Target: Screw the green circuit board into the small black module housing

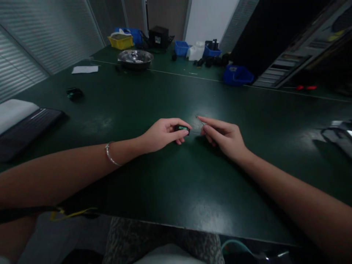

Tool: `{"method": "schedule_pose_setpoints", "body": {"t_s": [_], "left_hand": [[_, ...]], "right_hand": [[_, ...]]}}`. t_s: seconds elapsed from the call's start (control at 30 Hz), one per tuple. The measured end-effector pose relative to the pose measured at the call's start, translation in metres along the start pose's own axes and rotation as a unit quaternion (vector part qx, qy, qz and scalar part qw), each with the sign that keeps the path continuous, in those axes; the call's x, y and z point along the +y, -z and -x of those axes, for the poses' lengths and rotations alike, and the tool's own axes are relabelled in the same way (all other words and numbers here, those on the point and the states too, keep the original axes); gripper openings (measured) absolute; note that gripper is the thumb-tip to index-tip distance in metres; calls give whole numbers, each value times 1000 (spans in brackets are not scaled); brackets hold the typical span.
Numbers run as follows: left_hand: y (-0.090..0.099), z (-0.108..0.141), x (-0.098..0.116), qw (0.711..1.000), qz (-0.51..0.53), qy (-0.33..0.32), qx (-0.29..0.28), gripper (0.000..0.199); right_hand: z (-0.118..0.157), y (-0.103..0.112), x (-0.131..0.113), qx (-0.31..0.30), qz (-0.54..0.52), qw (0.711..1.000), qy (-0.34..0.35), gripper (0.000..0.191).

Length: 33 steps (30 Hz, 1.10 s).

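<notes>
My left hand is closed around a small black part with a green circuit board, gripped between thumb and fingers just above the table. A silver bracelet circles the left wrist. Close by on the right, my right hand pinches a thin metal tool whose exact kind I cannot make out. One end of it sticks out past the index fingertip. A faint thin line spans the gap between the two hands; whether it is a wire or part of the tool is unclear.
On the green table, another small black and green part lies left. A dark keyboard-like object is at far left. Behind stand a metal bowl, a yellow bin and a blue bin. Red-handled tools lie right.
</notes>
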<state>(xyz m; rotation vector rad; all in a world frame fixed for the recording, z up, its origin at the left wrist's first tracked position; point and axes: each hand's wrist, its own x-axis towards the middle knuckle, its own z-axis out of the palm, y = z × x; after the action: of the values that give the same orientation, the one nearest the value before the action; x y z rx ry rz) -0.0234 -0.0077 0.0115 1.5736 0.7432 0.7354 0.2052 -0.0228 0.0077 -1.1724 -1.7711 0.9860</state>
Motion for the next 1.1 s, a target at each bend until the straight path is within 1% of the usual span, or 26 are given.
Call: {"method": "schedule_pose_setpoints", "body": {"t_s": [0.1, 0.2, 0.33, 0.43, 0.53, 0.63, 0.7, 0.8, 0.9, 1.0, 1.1], "left_hand": [[0, 0, -2, 1000, 16, 0, -2, 30], [1, 0, -2, 999, 38, -6, -3, 29], [3, 0, -2, 998, 59, -6, 11, 29], [3, 0, -2, 997, 79, 11, 20, 29], [-2, -3, -1, 995, 93, 38, 23, 29], [-11, -11, 0, 992, 104, 53, 47, 29], [-15, -15, 1, 990, 112, 60, 65, 30], [-11, -18, 0, 986, 125, 88, 63, 30], [-3, -17, -2, 980, 148, 118, 66, 29], [1, -17, -4, 978, 157, 121, 69, 27], [1, -17, -3, 980, 158, 112, 51, 25]], "right_hand": [[0, 2, 0, -9, 22, 1000, -3, 39], [-1, 4, -2, -45, 38, 998, -10, 39], [0, 8, -3, -69, 56, 996, -24, 38], [3, 11, -4, -75, 68, 995, 6, 37], [6, 14, -6, -68, 76, 994, 45, 39], [6, 14, -6, -55, 79, 992, 86, 39], [3, 14, -7, -60, 74, 989, 112, 39], [-1, 15, -6, -56, 65, 991, 105, 43], [-3, 16, -5, -70, 69, 992, 79, 45], [-1, 17, -5, -62, 72, 991, 98, 42], [0, 17, -6, -60, 84, 987, 123, 39]]}}
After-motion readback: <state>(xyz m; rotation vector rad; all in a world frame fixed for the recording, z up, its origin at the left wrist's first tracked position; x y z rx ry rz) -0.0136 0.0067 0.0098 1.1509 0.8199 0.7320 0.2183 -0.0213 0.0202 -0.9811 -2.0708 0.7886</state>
